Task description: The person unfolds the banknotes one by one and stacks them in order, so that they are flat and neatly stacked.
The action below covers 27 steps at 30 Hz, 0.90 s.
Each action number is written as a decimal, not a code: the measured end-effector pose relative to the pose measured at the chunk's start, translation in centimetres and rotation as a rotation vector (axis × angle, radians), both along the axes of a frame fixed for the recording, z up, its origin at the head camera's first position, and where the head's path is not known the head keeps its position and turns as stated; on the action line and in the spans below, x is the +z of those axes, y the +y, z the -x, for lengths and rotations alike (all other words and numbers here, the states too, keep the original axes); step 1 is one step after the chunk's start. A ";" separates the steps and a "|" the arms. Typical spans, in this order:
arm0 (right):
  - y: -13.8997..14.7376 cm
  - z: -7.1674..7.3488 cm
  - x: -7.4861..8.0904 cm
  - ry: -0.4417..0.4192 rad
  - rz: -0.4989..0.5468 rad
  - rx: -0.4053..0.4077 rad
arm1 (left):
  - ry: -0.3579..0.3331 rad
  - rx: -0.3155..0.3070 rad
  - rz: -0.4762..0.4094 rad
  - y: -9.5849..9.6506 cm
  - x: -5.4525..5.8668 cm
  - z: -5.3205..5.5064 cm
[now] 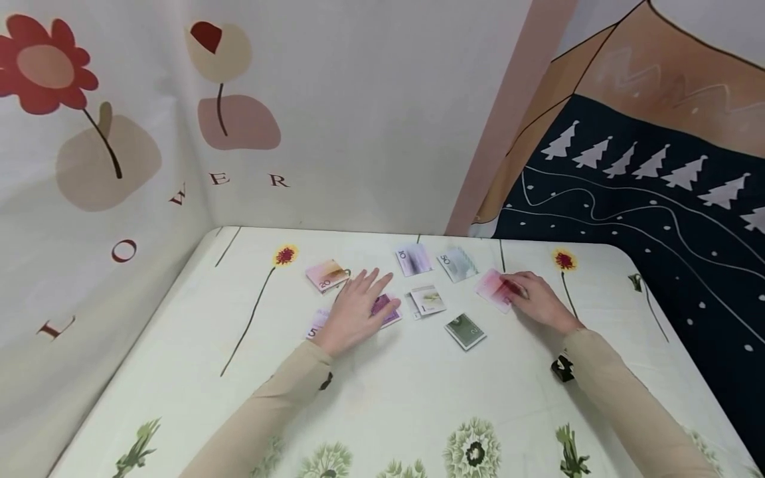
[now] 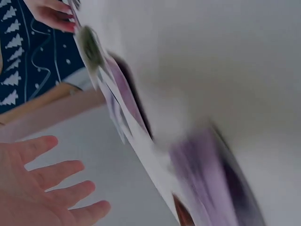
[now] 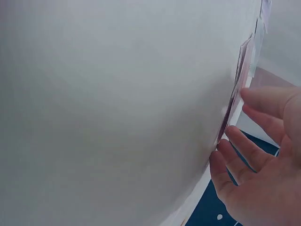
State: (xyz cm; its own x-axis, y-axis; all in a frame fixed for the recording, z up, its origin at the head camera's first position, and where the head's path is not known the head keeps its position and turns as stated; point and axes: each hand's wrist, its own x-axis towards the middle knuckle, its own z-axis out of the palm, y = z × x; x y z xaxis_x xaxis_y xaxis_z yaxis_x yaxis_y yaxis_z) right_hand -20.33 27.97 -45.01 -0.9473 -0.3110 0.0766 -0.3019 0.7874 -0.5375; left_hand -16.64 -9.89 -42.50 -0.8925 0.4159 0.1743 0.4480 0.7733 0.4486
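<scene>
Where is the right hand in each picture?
Head: the right hand is right of centre, touching a pink note.
Left wrist: top left, partly cut off.
Right wrist: lower right, large.
Shared landmark: the dark blue backdrop.

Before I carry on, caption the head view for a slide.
Right hand on a pink note, left hand spread over a purple note, other notes scattered on the flower-printed tabletop.
</scene>
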 end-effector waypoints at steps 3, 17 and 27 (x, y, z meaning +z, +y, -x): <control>-0.1 0.2 -0.1 0.000 0.013 -0.021 | -0.001 -0.037 -0.046 1.9 0.3 -0.1; -0.4 1.0 -0.5 -0.100 0.055 -0.099 | -0.094 -0.112 -0.078 10.2 -0.1 0.1; -0.7 1.0 -0.2 -0.074 0.074 -0.121 | -0.260 -0.036 -0.184 16.1 -0.8 0.9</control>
